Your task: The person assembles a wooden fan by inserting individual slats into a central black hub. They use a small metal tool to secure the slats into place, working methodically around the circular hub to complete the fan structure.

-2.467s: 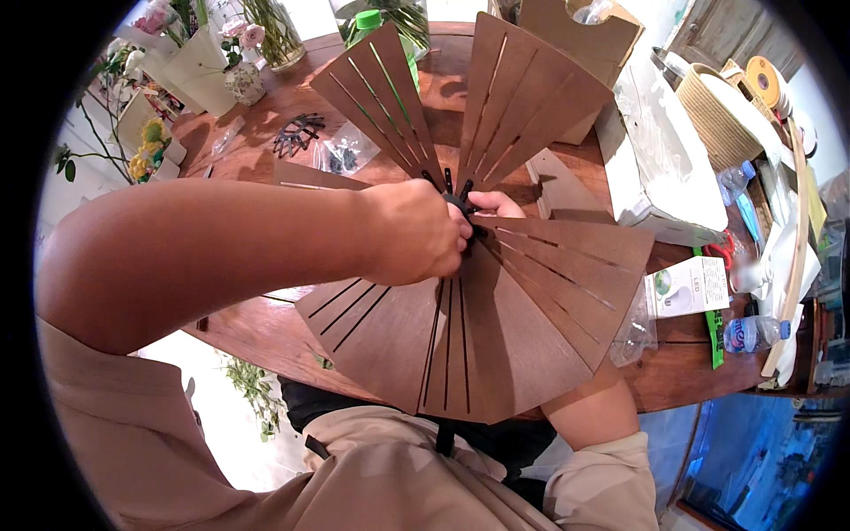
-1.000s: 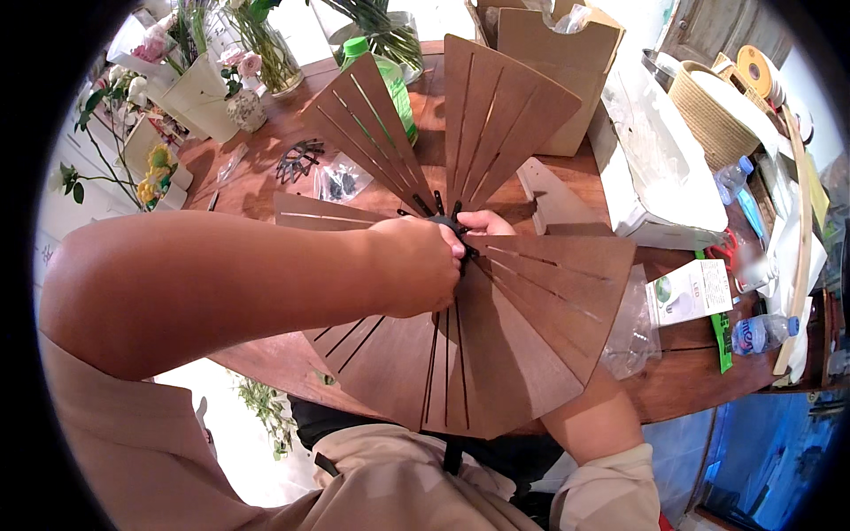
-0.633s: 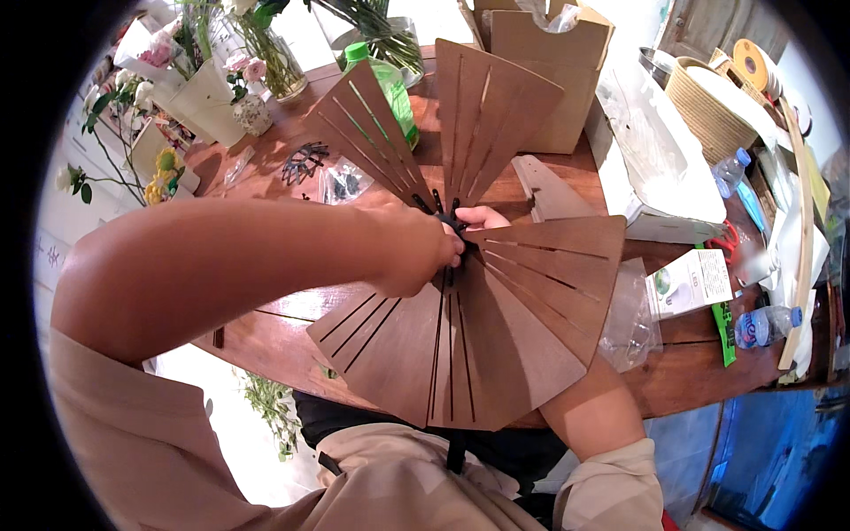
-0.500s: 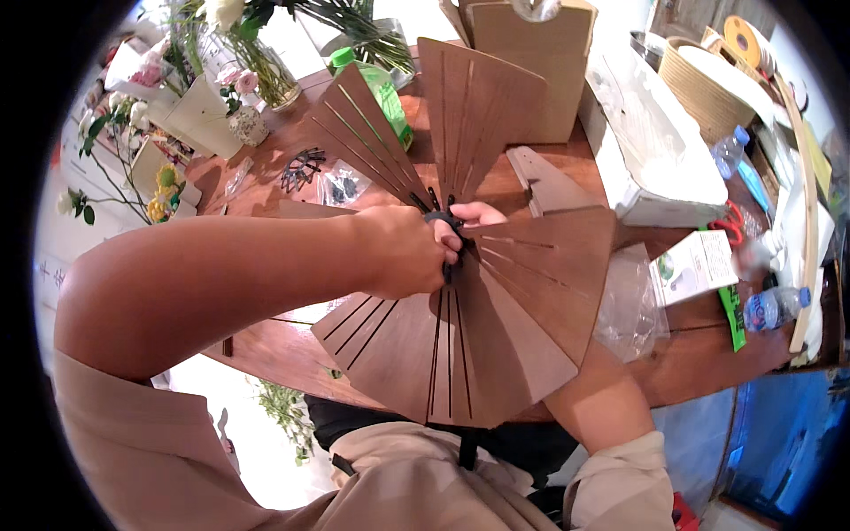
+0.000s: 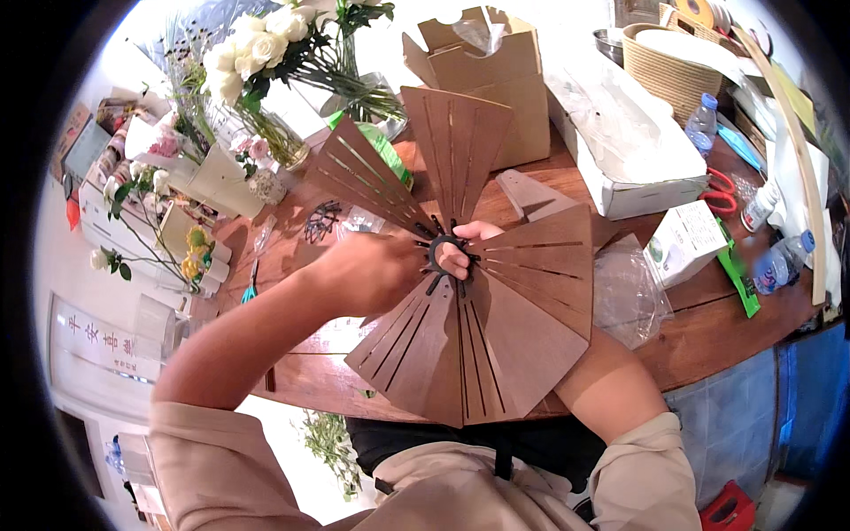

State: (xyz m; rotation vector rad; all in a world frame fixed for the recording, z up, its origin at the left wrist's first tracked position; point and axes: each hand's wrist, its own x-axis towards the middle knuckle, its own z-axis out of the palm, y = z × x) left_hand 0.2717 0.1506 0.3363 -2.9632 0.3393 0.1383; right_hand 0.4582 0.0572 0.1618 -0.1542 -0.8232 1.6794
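Note:
Slotted brown fan-shaped panels (image 5: 528, 345) spread around a black ring (image 5: 436, 254) with short prongs, forming an object like a lampshade. My right hand (image 5: 454, 260) reaches in from beneath the right-hand panels. Its fingers grip the ring, some showing through the hole and one at its upper edge. Just left of the ring is my left hand (image 5: 376, 273), bent inward and slightly blurred. Its fingertips are hidden, so I cannot tell whether they hold a prong. Behind the fan, a similar brown panel (image 5: 534, 196) lies on the wooden table (image 5: 699, 341).
Black curved parts (image 5: 322, 221) and a small clear bag (image 5: 361, 221) lie beyond my left hand. Flower vases (image 5: 282, 146) stand far left. A cardboard box (image 5: 518, 111) and white foam box (image 5: 660, 196) sit behind; a bulb carton (image 5: 684, 245) and red scissors (image 5: 720, 193) lie right.
My left hand has drawn back leftward from the black ring, uncovering it. The panels have turned slightly, with my right hand still at the ring. The head view has shifted.

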